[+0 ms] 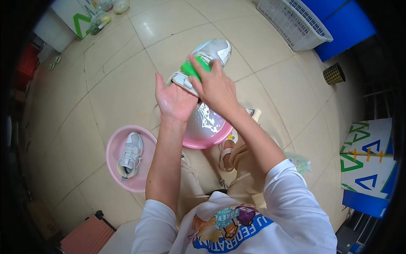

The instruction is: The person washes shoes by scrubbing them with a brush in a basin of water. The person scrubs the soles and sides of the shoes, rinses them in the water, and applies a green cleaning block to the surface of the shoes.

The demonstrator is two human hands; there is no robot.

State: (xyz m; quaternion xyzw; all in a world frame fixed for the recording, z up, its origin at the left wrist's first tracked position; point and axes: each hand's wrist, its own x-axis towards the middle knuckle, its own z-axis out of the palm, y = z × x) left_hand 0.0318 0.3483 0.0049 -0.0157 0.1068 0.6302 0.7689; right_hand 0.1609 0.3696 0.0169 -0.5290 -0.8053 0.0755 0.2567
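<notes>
My right hand (219, 85) grips a bright green scrubbing tool (194, 67), perhaps a brush or sponge, against the side of a grey and white sneaker (215, 49). Its toe points away from me. My left hand (177, 100) is palm up at the shoe's heel end, thumb spread; whether its hidden fingers hold the shoe cannot be told. Below both hands stands a pink basin (206, 143) of cloudy water (203, 122). A matching grey sneaker (131, 154) lies in a paler pink basin (111, 158) to the left.
A white plastic crate (295, 27) and a patterned bin (334, 73) stand at the right. Printed boxes (368, 158) are stacked at the far right. Plastic bags (101, 22) lie at the upper left. A pink ribbed object (88, 235) is at the lower left.
</notes>
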